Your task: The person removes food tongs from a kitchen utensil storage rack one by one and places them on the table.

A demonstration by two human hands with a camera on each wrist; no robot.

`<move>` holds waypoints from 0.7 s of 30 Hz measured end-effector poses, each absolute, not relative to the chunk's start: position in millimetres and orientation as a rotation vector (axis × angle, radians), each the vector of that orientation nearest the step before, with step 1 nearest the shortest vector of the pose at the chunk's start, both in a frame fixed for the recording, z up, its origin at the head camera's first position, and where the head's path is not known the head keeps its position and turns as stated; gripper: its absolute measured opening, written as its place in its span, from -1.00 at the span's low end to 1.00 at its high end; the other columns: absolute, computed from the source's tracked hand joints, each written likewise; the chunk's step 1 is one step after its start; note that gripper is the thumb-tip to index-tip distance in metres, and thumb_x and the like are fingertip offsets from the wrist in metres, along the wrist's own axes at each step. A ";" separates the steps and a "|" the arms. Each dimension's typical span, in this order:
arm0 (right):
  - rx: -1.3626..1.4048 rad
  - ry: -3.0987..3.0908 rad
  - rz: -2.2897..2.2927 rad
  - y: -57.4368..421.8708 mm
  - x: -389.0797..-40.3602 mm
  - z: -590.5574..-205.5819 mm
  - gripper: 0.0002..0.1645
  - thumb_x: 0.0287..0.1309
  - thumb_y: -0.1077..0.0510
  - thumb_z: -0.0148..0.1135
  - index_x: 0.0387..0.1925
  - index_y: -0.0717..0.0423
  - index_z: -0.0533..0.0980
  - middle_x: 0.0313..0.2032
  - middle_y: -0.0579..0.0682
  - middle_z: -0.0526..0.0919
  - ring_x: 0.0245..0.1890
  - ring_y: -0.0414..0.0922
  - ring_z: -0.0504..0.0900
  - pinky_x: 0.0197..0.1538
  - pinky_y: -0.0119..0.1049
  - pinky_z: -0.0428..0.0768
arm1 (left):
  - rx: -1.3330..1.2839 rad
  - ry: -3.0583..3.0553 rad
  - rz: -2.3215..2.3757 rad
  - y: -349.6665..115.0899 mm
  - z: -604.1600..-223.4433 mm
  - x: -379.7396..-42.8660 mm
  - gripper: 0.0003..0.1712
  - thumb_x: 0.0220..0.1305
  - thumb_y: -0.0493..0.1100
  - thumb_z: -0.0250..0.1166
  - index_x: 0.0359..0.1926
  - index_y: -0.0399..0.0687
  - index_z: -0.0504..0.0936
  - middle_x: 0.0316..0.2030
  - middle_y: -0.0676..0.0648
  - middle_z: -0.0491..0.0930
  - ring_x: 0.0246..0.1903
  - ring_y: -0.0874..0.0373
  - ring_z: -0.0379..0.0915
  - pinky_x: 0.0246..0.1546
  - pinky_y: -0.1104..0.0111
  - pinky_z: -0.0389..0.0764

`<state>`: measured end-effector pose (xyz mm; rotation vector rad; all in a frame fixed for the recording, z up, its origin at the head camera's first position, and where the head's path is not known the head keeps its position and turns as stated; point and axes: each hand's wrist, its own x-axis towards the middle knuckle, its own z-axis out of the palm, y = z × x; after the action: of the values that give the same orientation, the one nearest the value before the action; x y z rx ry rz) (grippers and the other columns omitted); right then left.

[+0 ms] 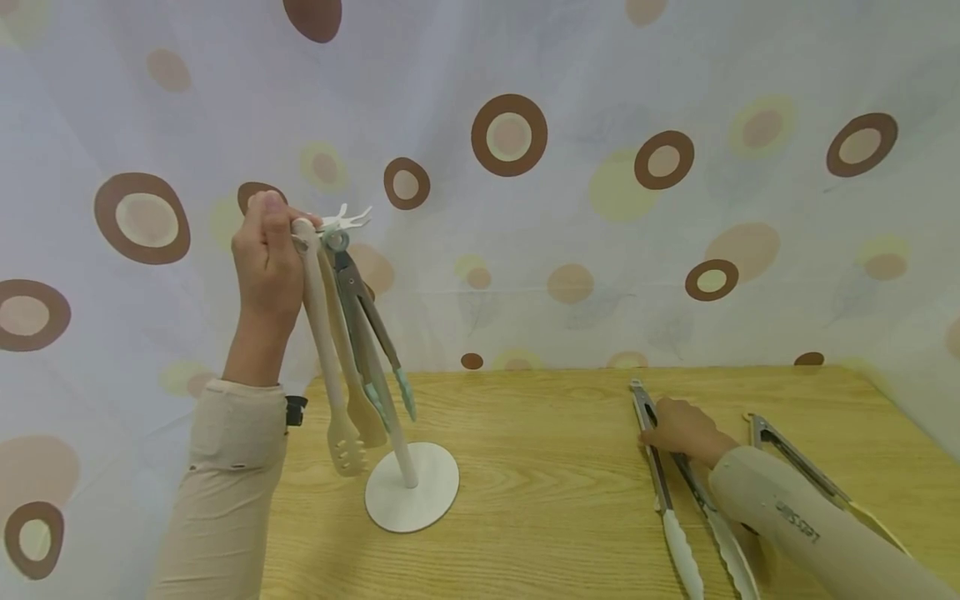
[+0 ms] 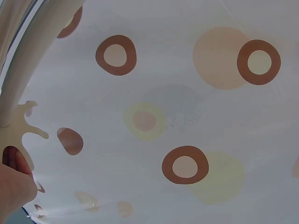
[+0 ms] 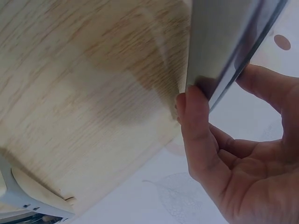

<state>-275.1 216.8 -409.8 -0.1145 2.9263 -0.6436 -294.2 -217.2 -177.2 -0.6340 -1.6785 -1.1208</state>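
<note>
My left hand (image 1: pixel 270 254) holds the hooked top (image 1: pixel 347 219) of a white utensil stand (image 1: pixel 411 475), its fingers curled at a prong in the left wrist view. Cream tongs (image 1: pixel 330 358) with slotted ends and grey tongs with teal tips (image 1: pixel 386 337) hang from the hooks, close beside that hand. At the right, my right hand (image 1: pixel 678 432) grips metal tongs with white scalloped ends (image 1: pixel 686 550), which are spread apart. The right wrist view shows thumb and fingers pinching a metal arm (image 3: pixel 219 42) of these tongs.
Another pair of metal tongs (image 1: pixel 798 458) lies on the wooden table (image 1: pixel 525 500), right of the right hand and partly behind the sleeve. A white sheet with brown ring prints (image 1: pixel 570 67) hangs behind the table.
</note>
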 end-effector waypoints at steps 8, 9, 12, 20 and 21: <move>-0.129 2.923 -0.633 216.3 -279.1 -416.3 -0.68 0.16 0.11 0.26 -0.56 0.15 0.36 -0.70 -0.07 0.26 -0.75 -0.23 0.18 -0.65 -0.39 0.23 | -0.637 -1.672 -1.136 -219.1 -176.2 -294.6 -0.59 0.46 -0.31 -0.20 -0.47 -0.14 0.50 -0.41 0.29 0.43 -0.39 0.38 0.36 -0.37 0.53 0.32; -0.131 2.922 -0.630 216.1 -279.8 -416.6 -0.66 0.16 0.10 0.26 -0.58 0.14 0.35 -0.73 -0.09 0.23 -0.76 -0.24 0.16 -0.66 -0.39 0.23 | -0.638 -1.672 -1.138 -219.1 -175.9 -294.1 -0.59 0.46 -0.31 -0.20 -0.47 -0.12 0.50 -0.41 0.29 0.44 -0.39 0.37 0.36 -0.37 0.53 0.32; -0.155 2.912 -0.612 216.3 -281.5 -416.6 -0.66 0.17 0.11 0.26 -0.59 0.13 0.34 -0.74 -0.12 0.20 -0.77 -0.25 0.15 -0.65 -0.39 0.24 | -0.640 -1.667 -1.148 -219.1 -175.6 -293.7 -0.59 0.46 -0.30 -0.19 -0.48 -0.06 0.50 -0.41 0.30 0.45 -0.39 0.38 0.38 -0.37 0.53 0.33; -0.115 2.859 -0.543 215.3 -286.7 -412.3 -0.66 0.17 0.11 0.28 -0.53 0.20 0.35 -0.65 -0.01 0.32 -0.71 -0.14 0.37 -0.64 -0.32 0.40 | -0.663 -1.647 -1.138 -220.4 -176.0 -298.1 -0.61 0.46 -0.25 -0.16 -0.47 0.00 0.49 -0.49 0.40 0.50 -0.37 0.41 0.37 -0.37 0.53 0.32; -0.110 2.857 -0.535 214.9 -287.3 -411.7 -0.65 0.16 0.11 0.29 -0.55 0.19 0.35 -0.66 -0.02 0.31 -0.71 -0.15 0.36 -0.63 -0.32 0.39 | -0.666 -1.647 -1.136 -220.3 -176.3 -298.4 -0.62 0.46 -0.24 -0.16 -0.47 -0.01 0.49 -0.49 0.40 0.50 -0.38 0.41 0.38 -0.38 0.53 0.32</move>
<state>-287.3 214.9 -411.7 -0.1095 2.8570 -0.5351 -298.4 -220.3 -176.3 -0.6661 -1.6475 -1.1355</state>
